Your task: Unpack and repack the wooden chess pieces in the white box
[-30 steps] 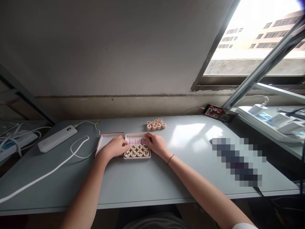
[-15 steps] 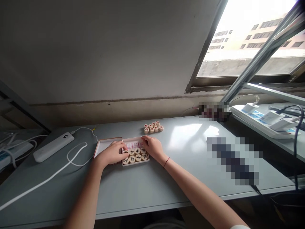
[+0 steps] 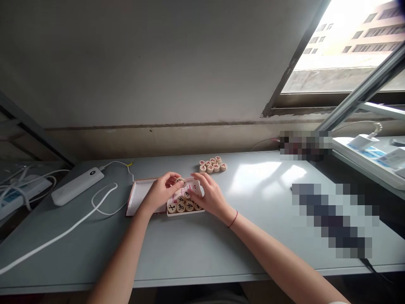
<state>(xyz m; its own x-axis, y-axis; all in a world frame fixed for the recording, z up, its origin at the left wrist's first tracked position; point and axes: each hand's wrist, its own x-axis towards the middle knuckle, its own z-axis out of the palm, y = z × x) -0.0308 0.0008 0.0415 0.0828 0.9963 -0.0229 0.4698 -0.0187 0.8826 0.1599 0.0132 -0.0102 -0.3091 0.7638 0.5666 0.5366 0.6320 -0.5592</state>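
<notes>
My left hand (image 3: 162,191) pinches a round Chinese chess piece (image 3: 180,182) between thumb and fingers, above the open box (image 3: 186,213). Several black-marked Chinese chess pieces (image 3: 180,207) lie in the near part of that box, over a red-lined sheet (image 3: 192,186). At the box's right side, my right hand (image 3: 214,198) is open, its thumb and fingers apart. Its thumb is close to the pieces and partly covers them; whether it touches one I cannot tell. The box's lid (image 3: 146,195) lies folded open on the left, partly behind my left wrist.
Behind the box, several red-marked pieces (image 3: 212,165) stand grouped on the grey desk (image 3: 253,236). A white power bank (image 3: 77,185) and white cables (image 3: 72,228) lie at left. A blurred-out dark object (image 3: 332,221) lies at right, near a power strip (image 3: 373,154) on a shelf.
My left hand has lifted a piece out of the box's back row. My right hand has spread its fingers and turned over the box's right side. The view has shifted slightly.
</notes>
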